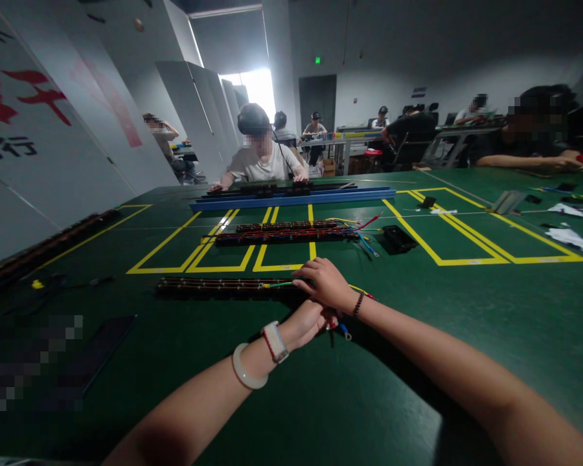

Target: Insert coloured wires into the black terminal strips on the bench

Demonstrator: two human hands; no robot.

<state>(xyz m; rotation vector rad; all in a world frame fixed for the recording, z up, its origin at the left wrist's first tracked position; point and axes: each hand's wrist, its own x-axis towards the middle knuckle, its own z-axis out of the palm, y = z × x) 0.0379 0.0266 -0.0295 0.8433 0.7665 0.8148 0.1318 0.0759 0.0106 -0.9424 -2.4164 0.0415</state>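
A long dark strip with copper-coloured lines [214,285] lies crosswise on the table before me. My right hand [324,283] reaches over its right end, fingers bent and closed at a green wire [280,284] that runs along the strip. Below and crossing under it, my left hand [311,322] is closed around wires near that same end. A blue wire with a ring terminal [344,332] pokes out beside the left fingers. Past the right wrist shows a yellow wire [357,289]. The strip's right end is hidden by my hands.
Further back lie similar strips with coloured wires [286,236] and a small black box [398,239]. Yellow tape [476,262] marks the green table. Blue rails [291,199] lie before a person opposite. A dark flat device [100,353] rests at left; white scraps [571,239] at right.
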